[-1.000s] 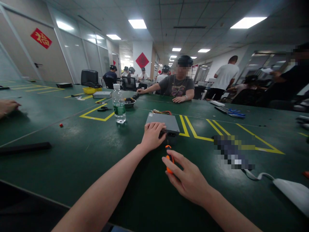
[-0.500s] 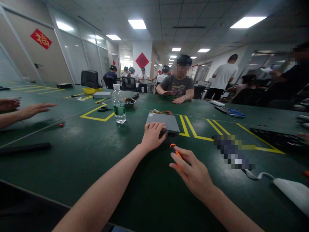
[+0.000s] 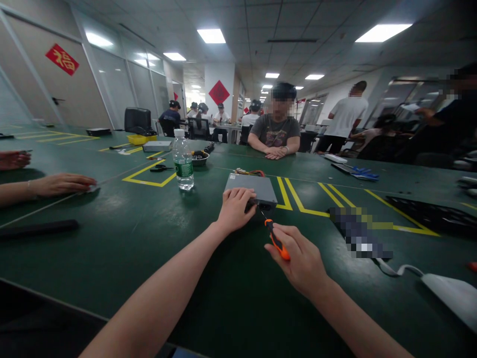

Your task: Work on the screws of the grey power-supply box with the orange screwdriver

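Note:
A grey metal computer power supply (image 3: 257, 186) lies on the green table, its bundle of coloured wires (image 3: 249, 172) at the far side. My left hand (image 3: 236, 206) grips its near left corner, with the fingers over the top and the thumb at the near face. In my right hand (image 3: 298, 256) is an orange and black screwdriver (image 3: 276, 241), held between thumb and fingers. Its thin shaft points up and left at the near face of the power supply, beside the socket. Whether the tip touches a screw I cannot tell.
A water bottle (image 3: 183, 161) stands to the left, with a metal bowl (image 3: 200, 158) behind it. At the far left are another person's hands (image 3: 63, 184). Blue-handled tools (image 3: 363, 174) and a blurred-out dark object (image 3: 359, 233) with a white cable lie right. Someone sits opposite.
My right hand has shifted its grip, showing more of the screwdriver's handle. My left hand stays on the power supply. The neighbour's hand now covers the small red item; the person opposite joins hands.

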`<action>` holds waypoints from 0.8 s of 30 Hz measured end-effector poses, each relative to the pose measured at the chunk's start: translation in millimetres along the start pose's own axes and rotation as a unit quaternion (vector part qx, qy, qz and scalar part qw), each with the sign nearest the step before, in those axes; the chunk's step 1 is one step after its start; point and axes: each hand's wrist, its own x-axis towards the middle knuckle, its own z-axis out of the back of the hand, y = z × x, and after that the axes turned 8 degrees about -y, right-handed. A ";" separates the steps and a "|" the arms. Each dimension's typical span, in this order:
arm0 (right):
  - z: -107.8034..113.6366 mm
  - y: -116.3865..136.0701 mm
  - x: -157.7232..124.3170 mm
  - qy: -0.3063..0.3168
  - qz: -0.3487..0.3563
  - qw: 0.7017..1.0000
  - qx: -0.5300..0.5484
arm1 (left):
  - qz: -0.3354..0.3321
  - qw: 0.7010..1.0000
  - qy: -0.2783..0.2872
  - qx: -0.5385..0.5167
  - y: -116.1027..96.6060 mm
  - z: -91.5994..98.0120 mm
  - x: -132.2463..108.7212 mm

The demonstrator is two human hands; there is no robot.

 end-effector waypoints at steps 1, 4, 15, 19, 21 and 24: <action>0.5 -0.8 -0.1 -0.001 -0.003 1.000 -0.001 | 0.000 1.000 -0.001 0.000 0.1 0.0 0.0; 2.8 1.4 -3.3 0.030 0.009 0.999 0.009 | -0.002 1.000 -0.003 -0.001 0.3 -0.4 0.0; -2.0 4.9 -5.7 0.082 0.035 0.996 -0.008 | -0.003 1.000 -0.007 0.000 0.5 -1.0 -0.3; -2.1 -3.8 -3.6 0.017 0.004 0.999 -0.043 | -0.002 1.000 -0.005 -0.001 0.3 -1.4 -0.1; -0.8 -6.0 -3.9 0.029 -0.005 0.998 -0.057 | 0.001 1.000 0.000 0.000 -0.1 -1.0 0.3; 0.5 -5.6 -4.4 0.042 -0.006 0.997 -0.060 | 0.003 1.000 0.003 0.002 -0.9 0.1 0.7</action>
